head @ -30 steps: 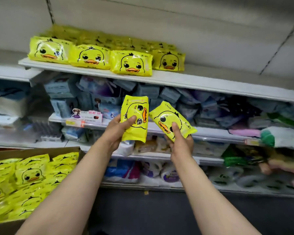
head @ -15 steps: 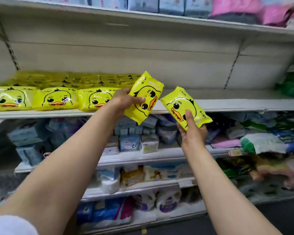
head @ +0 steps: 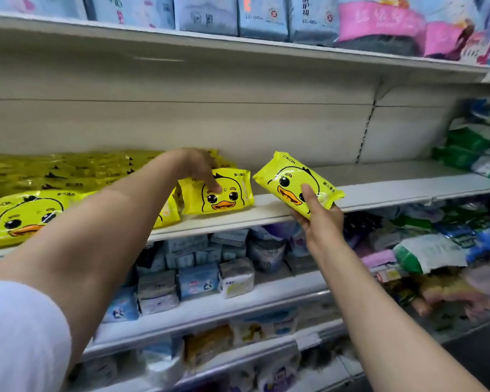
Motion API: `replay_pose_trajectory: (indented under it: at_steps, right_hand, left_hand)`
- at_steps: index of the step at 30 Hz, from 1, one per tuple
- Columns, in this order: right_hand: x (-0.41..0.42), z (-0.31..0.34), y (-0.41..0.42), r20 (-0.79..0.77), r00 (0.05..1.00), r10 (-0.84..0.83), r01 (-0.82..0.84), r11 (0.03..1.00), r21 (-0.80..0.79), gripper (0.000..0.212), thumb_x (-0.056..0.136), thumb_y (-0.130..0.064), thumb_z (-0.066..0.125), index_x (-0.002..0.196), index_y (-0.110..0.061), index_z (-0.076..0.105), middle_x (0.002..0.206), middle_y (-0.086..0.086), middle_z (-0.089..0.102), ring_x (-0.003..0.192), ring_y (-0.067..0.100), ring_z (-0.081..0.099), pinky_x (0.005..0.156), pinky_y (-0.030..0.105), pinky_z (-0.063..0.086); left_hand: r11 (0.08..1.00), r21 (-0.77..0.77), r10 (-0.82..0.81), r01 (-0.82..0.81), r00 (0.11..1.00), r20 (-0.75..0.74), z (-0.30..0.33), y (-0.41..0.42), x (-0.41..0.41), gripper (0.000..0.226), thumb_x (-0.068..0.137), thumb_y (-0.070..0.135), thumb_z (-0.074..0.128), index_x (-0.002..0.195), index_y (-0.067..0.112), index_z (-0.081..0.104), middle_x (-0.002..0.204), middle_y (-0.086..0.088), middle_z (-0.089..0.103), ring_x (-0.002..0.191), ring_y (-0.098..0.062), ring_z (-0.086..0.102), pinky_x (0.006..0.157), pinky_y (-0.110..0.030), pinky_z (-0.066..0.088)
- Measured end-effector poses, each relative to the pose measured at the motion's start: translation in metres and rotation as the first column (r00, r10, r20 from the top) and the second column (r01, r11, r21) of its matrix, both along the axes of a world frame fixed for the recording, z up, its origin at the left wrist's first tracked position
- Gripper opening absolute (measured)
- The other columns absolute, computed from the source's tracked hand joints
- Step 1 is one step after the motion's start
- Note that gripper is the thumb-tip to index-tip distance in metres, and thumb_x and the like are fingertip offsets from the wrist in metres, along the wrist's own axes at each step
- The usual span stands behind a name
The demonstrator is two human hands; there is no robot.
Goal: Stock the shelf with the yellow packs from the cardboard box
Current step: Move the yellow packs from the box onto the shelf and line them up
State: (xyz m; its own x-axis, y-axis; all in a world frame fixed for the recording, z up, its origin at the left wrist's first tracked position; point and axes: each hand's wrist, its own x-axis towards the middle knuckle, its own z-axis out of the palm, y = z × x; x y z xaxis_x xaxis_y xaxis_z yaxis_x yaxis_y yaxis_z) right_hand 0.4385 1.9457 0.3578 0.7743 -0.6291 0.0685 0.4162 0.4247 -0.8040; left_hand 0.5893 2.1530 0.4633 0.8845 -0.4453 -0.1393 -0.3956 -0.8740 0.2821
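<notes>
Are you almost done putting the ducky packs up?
Partway. Done: a row of yellow packs already lies on the shelf. In hand: the left hand is setting one pack down beside them, and the right hand holds another pack. Left: bare shelf to the right; the box is out of view.

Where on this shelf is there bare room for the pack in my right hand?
Free: the shelf board right of the duck pack your left hand is placing, up to the green packs at the far right. Crowded: everything left of that pack is filled with yellow packs.
</notes>
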Motion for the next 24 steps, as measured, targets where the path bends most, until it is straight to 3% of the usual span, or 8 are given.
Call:
replay_pose_trajectory:
  at_steps: [5, 10, 14, 18, 24]
  right_hand:
    - [0.016, 0.000, 0.000, 0.001, 1.000, -0.005, 0.005, 0.999, -0.052, 0.033, 0.089, -0.020, 0.073, 0.119, -0.013, 0.065, 0.105, 0.006, 0.075, 0.091, 0.023, 0.073, 0.062, 0.030, 0.059]
    - [0.033, 0.006, 0.006, -0.010, 1.000, 0.011, -0.012, 0.998, -0.069, 0.019, 0.089, -0.024, 0.073, 0.106, -0.018, 0.066, 0.098, 0.004, 0.075, 0.088, 0.024, 0.072, 0.061, 0.031, 0.060]
    - [0.043, 0.007, 0.012, -0.022, 1.000, 0.018, -0.019, 0.997, -0.077, 0.022, 0.088, -0.026, 0.074, 0.106, -0.018, 0.066, 0.097, 0.005, 0.075, 0.082, 0.022, 0.073, 0.058, 0.030, 0.058]
    - [0.051, 0.005, 0.016, -0.029, 1.000, 0.011, -0.014, 0.996, -0.089, 0.022, 0.087, -0.028, 0.075, 0.104, -0.020, 0.065, 0.093, 0.002, 0.075, 0.078, 0.018, 0.073, 0.058, 0.030, 0.057]
    - [0.057, 0.003, 0.023, -0.047, 0.998, 0.034, -0.038, 0.995, -0.089, 0.022, 0.087, -0.030, 0.075, 0.104, -0.021, 0.066, 0.093, 0.002, 0.075, 0.079, 0.019, 0.073, 0.057, 0.030, 0.057]
  left_hand:
    - [0.997, 0.074, -0.001, 0.000, 1.000, 0.023, -0.007, -0.001, 0.023, 0.077, 0.068, 0.048, 0.083, 0.134, 0.017, 0.056, 0.136, -0.003, 0.057, 0.122, -0.027, 0.054, 0.105, -0.042, 0.043]
    - [0.995, 0.099, 0.008, -0.012, 0.999, 0.037, -0.006, 0.001, 0.039, 0.082, 0.069, 0.048, 0.082, 0.138, 0.017, 0.051, 0.139, -0.001, 0.054, 0.125, -0.026, 0.052, 0.106, -0.039, 0.041]
    - [0.989, 0.142, 0.025, -0.037, 0.996, 0.080, -0.011, 0.000, 0.047, 0.076, 0.070, 0.046, 0.083, 0.133, 0.014, 0.054, 0.132, -0.005, 0.059, 0.117, -0.029, 0.057, 0.096, -0.036, 0.046]
    - [0.989, 0.141, 0.019, -0.042, 0.987, 0.163, -0.015, -0.004, 0.044, 0.079, 0.074, 0.045, 0.081, 0.137, 0.009, 0.050, 0.135, -0.009, 0.055, 0.121, -0.031, 0.053, 0.096, -0.036, 0.045]
    - [0.996, 0.079, -0.061, 0.042, 0.967, 0.248, -0.024, 0.006, 0.043, 0.074, 0.075, 0.044, 0.080, 0.137, 0.020, 0.048, 0.137, -0.005, 0.051, 0.121, -0.028, 0.049, 0.088, -0.030, 0.042]
